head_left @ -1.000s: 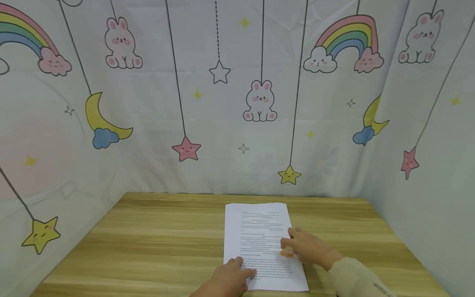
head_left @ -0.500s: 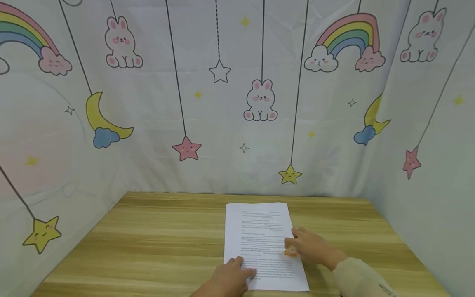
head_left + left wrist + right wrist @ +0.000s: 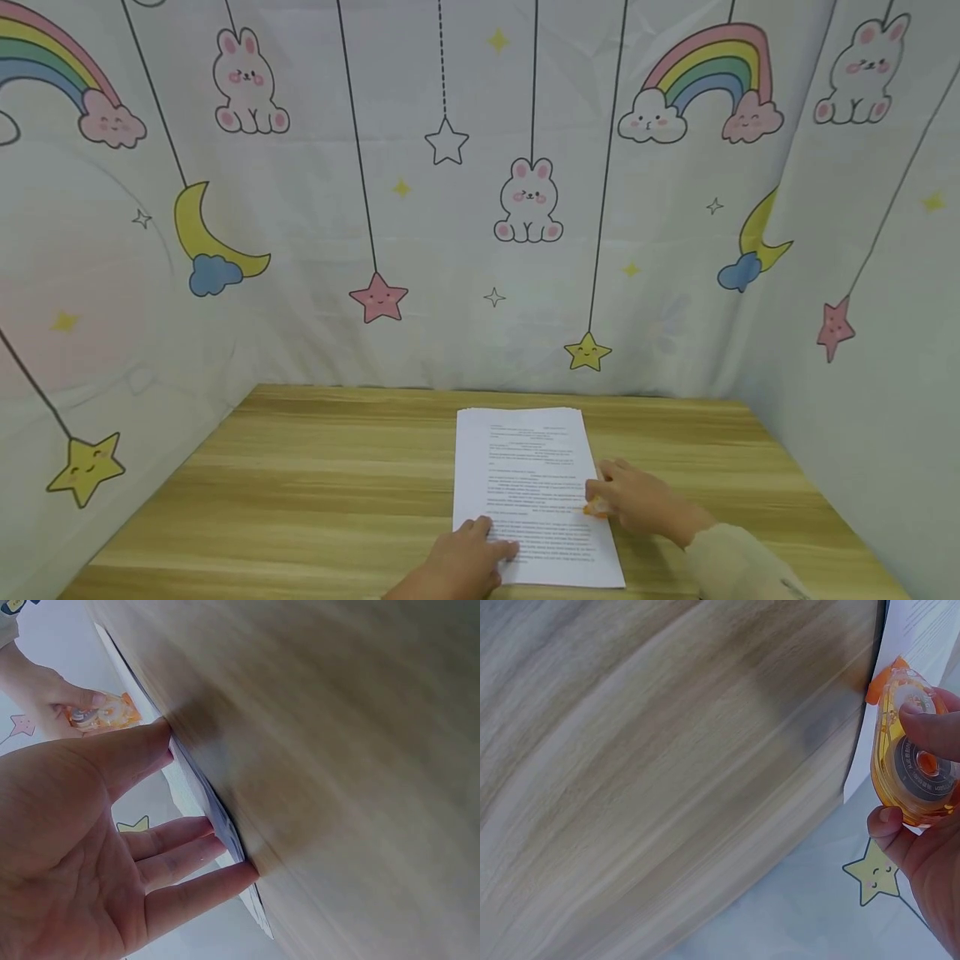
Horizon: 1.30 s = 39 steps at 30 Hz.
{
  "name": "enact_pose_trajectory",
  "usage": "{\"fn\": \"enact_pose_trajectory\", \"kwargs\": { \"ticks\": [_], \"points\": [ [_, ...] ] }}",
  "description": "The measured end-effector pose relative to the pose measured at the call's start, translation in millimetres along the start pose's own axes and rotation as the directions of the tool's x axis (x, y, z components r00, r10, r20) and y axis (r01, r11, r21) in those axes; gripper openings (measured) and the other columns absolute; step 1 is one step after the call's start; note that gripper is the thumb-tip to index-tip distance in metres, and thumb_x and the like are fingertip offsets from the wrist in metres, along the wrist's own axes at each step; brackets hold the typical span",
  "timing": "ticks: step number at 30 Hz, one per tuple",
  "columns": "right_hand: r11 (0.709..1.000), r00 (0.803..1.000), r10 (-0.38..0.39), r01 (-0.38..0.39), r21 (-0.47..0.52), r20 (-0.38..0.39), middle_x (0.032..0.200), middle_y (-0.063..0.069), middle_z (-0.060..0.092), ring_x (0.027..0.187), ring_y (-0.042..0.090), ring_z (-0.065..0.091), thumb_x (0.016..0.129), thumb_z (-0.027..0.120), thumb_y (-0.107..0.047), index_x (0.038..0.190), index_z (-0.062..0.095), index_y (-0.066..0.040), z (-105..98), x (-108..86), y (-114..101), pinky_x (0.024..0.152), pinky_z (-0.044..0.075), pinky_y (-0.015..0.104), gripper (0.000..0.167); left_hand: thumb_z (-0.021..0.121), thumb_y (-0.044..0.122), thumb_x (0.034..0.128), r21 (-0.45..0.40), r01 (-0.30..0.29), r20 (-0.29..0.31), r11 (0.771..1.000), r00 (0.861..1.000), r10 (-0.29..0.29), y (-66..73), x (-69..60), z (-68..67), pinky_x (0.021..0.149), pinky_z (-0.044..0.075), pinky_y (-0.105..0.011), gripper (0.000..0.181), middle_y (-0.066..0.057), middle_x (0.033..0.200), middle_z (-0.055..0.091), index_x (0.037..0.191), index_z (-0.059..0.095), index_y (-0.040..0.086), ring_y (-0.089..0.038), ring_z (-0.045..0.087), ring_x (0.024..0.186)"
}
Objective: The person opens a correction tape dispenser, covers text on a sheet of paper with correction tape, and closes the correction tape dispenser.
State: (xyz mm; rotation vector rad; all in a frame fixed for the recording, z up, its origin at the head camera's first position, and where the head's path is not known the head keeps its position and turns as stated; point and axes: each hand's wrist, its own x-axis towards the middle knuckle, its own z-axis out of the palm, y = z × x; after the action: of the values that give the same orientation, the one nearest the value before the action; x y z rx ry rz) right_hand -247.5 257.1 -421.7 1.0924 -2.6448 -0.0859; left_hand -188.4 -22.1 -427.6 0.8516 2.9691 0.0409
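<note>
the left hand (image 3: 465,562) lies nearest, over the near left corner of a stack of printed sheets (image 3: 525,475) toward the front edge of the worktop (image 3: 337,483); the head view gives only its back, while the left wrist view shows the palm, with thumb and fingers spread, fairly straight, their tips at the stack's edge, gripping nothing. that view also shows layered sheet edges, where the head view gives the printed top. a little farther, well apart from the left hand, the right hand (image 3: 633,497), in a pale sleeve (image 3: 738,562), is clamped on a correction-tape dispenser (image 3: 891,784) at the stack's long right edge. from the head the dispenser is just an orange patch under the fingers; the right wrist view shows its clear orange case, pinched between thumb and fingers, and inside it a dark lettered reel (image 3: 913,780) around an orange hub (image 3: 928,763), with a paler disc (image 3: 913,697) toward the orange tip (image 3: 880,688). the tip is at the sheets' margin, but whether it touches i cannot tell. the stack's far end stops just short of the worktop's back edge, nearer the far right corner than the far left; behind hangs pale fabric (image 3: 450,350) printed with stars, rabbits, moons and rainbows.
</note>
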Motion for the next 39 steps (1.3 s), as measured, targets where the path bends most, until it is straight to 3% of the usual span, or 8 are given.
{"fn": "enact_pose_trajectory", "kwargs": {
  "ticks": [6, 15, 23, 28, 31, 39],
  "points": [
    [0.999, 0.994, -0.054, 0.054, -0.001, -0.097, 0.075, -0.008, 0.039, 0.069, 0.009, 0.039, 0.08, 0.067, -0.026, 0.084, 0.06, -0.024, -0.2, -4.1, 3.1, 0.057, 0.035, 0.02, 0.008, 0.067, 0.034, 0.0788, 0.011, -0.001, -0.007, 1.0, 1.0, 0.001, -0.7, 0.7, 1.3, 0.072, 0.049, -0.035, 0.039, -0.002, 0.109, 0.056, 0.116, 0.061, 0.04, -0.017, 0.055, 0.095],
    [0.999, 1.0, -0.001, 0.003, 0.046, -0.029, 0.074, -0.008, 0.036, 0.069, 0.006, 0.034, 0.085, 0.062, -0.028, 0.086, 0.059, -0.024, -1.9, -8.7, 4.8, 0.058, 0.03, 0.018, 0.005, 0.068, 0.035, 0.0779, 0.015, -0.003, -0.003, 1.0, 1.0, 0.003, 0.6, -0.2, 0.4, 0.073, 0.049, -0.035, 0.039, -0.002, 0.111, 0.056, 0.116, 0.061, 0.04, -0.017, 0.055, 0.097],
    [0.999, 0.993, -0.046, 0.046, -0.008, -0.11, 0.073, -0.008, 0.035, 0.067, 0.006, 0.032, 0.076, 0.071, -0.013, 0.087, 0.059, -0.024, 0.2, -13.4, 6.0, 0.056, 0.03, 0.017, 0.019, 0.067, 0.035, 0.0781, 0.012, -0.007, -0.003, 1.0, 1.0, 0.007, 0.3, -0.2, -0.8, 0.073, 0.049, -0.035, 0.039, -0.002, 0.111, 0.056, 0.116, 0.061, 0.04, -0.017, 0.055, 0.096],
    [1.0, 0.995, 0.009, -0.011, -0.017, -0.095, 0.075, -0.008, 0.035, 0.068, 0.006, 0.032, 0.076, 0.071, -0.012, 0.091, 0.061, -0.025, 0.8, -16.5, 2.5, 0.056, 0.031, 0.016, 0.022, 0.067, 0.035, 0.0784, 0.02, -0.009, 0.004, 1.0, 1.0, 0.009, -0.8, 0.0, -0.2, 0.073, 0.049, -0.035, 0.039, -0.002, 0.112, 0.056, 0.117, 0.06, 0.04, -0.017, 0.055, 0.097],
    [0.997, 0.994, 0.067, -0.064, 0.037, -0.092, 0.074, -0.009, 0.033, 0.067, 0.005, 0.031, 0.077, 0.07, -0.011, 0.092, 0.065, -0.025, 1.0, -18.8, 0.5, 0.053, 0.029, 0.015, 0.02, 0.067, 0.035, 0.0787, 0.015, -0.012, 0.004, 1.0, 1.0, 0.012, -1.4, 0.2, 0.2, 0.074, 0.049, -0.036, 0.039, -0.002, 0.112, 0.056, 0.117, 0.06, 0.039, -0.018, 0.055, 0.098],
    [0.994, 0.959, 0.057, -0.029, 0.105, -0.278, 0.07, -0.013, 0.029, 0.063, -0.001, 0.024, 0.073, 0.072, -0.007, 0.084, 0.063, -0.025, 2.7, -25.1, 6.3, 0.053, 0.024, 0.013, 0.023, 0.068, 0.035, 0.0778, 0.014, -0.035, -0.032, 0.999, 0.999, 0.036, -3.1, 1.0, 2.4, 0.069, 0.049, -0.033, 0.031, -0.003, 0.105, 0.056, 0.108, 0.062, 0.035, -0.017, 0.055, 0.091]
  ]
}}
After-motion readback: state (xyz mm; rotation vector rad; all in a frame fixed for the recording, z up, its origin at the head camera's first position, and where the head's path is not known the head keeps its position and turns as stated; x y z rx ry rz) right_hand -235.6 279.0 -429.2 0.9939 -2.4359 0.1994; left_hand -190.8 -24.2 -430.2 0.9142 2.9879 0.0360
